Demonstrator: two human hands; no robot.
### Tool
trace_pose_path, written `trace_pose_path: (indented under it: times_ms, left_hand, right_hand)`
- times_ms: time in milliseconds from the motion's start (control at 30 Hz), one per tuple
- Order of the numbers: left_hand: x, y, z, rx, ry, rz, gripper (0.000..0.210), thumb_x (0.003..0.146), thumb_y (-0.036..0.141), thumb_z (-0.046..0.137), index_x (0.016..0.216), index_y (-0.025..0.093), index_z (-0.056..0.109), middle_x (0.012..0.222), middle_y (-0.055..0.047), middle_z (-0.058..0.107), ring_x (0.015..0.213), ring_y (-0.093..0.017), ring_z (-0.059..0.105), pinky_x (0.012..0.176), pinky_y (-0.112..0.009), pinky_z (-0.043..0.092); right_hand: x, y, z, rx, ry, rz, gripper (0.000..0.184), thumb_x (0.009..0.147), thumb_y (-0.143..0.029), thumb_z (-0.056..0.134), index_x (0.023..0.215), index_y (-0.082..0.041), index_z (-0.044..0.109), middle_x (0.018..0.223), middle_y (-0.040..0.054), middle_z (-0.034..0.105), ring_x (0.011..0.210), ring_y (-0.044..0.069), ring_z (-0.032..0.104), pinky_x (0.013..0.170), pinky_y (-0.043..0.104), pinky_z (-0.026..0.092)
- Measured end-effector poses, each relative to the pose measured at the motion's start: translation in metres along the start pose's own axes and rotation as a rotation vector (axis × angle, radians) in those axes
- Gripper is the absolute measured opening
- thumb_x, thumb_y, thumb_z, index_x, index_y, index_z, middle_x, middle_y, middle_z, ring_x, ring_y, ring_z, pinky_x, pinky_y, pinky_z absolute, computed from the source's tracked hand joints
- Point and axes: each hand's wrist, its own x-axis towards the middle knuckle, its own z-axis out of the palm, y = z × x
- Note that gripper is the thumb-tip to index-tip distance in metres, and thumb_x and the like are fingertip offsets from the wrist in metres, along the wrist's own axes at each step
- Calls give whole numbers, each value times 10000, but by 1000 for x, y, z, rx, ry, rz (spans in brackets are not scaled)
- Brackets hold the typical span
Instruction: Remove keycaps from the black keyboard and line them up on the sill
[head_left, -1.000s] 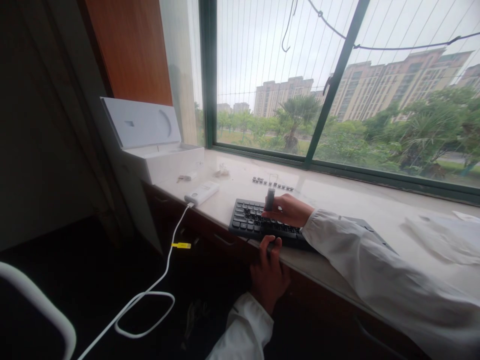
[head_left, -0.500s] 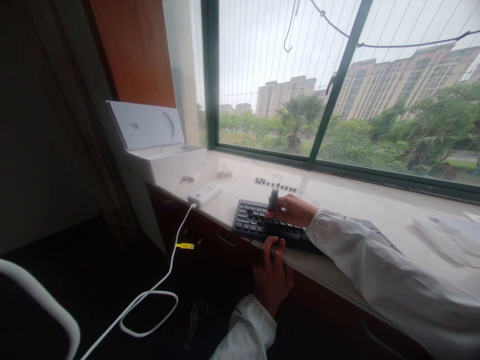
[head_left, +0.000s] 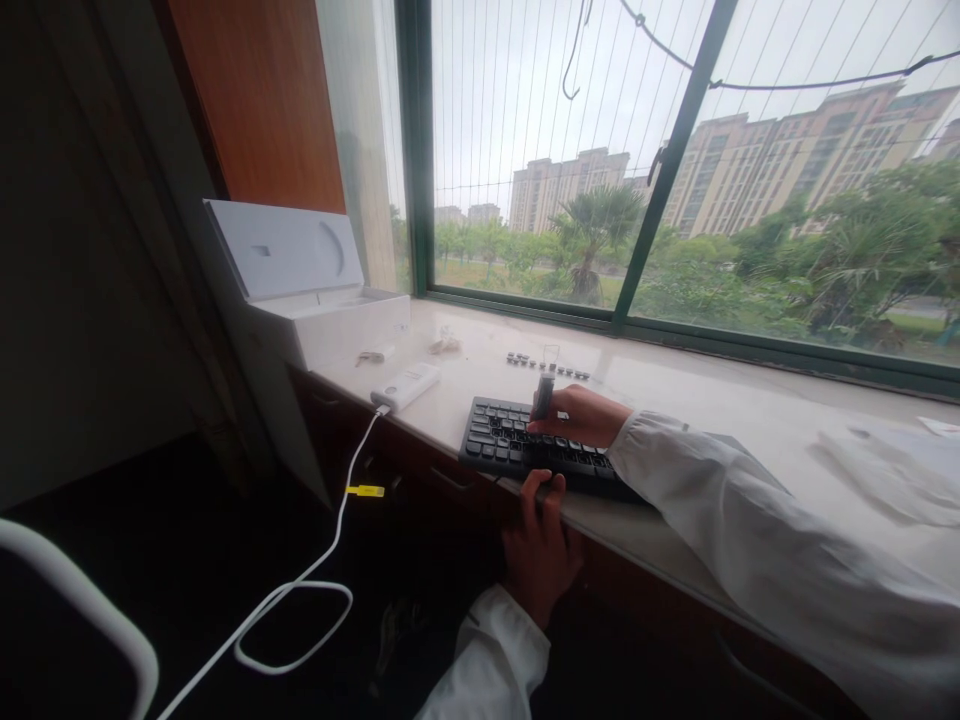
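A black keyboard lies on the pale windowsill counter, with dark gaps where several keycaps are off. My right hand is closed around a dark-handled keyboard cleaning brush, held nearly upright over the keys. A thin wire loop, like a keycap puller, sticks up from its top; its lower end is hard to make out. At the keyboard's front edge, my left hand rests its stretched, parted fingertips, with the other fingers in shadow. Behind the brush, several loose keycaps are lined up in rows.
An open white box stands at the left end of the counter. Near it lie a white power bank with a white cable hanging down, and small pale items. Clear plastic lies right. A window runs behind.
The view has shifted slightly. My right hand and the brush keep nearly the same place over the keys, the brush leaning a little differently. My left hand stays at the keyboard's front edge.
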Motion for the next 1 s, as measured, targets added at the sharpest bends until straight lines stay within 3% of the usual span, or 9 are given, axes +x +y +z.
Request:
trace_pose_path:
  times_ms: [167,533,1000]
  left_hand:
    - [0,1,-1,29,-21,-9,582,759,137,551,1328,215,458,1345,-107,484,1120,-210,588,661,-240,560]
    - [-1,-1,1,-5,1,-8,560,774,146,556,1321,214,458,1337,-107,491,1136,-214,581,717,-263,565]
    - [-1,0,2,-12,9,-2,593,750,130,555,1327,218,452,1335,-103,493,1145,-218,580,710,-257,568]
  right_hand:
    - [0,-4,0,-80,19,-17,406,863,-544,535,778,-160,635,651,50,631,574,141,547,563,251,379]
    - [-2,2,4,-12,14,0,501,862,-623,487,734,-156,615,653,30,604,583,119,506,582,245,372]
    - [-2,-2,0,-13,6,-58,441,859,-576,532,785,-156,645,662,49,632,587,139,549,571,244,389]
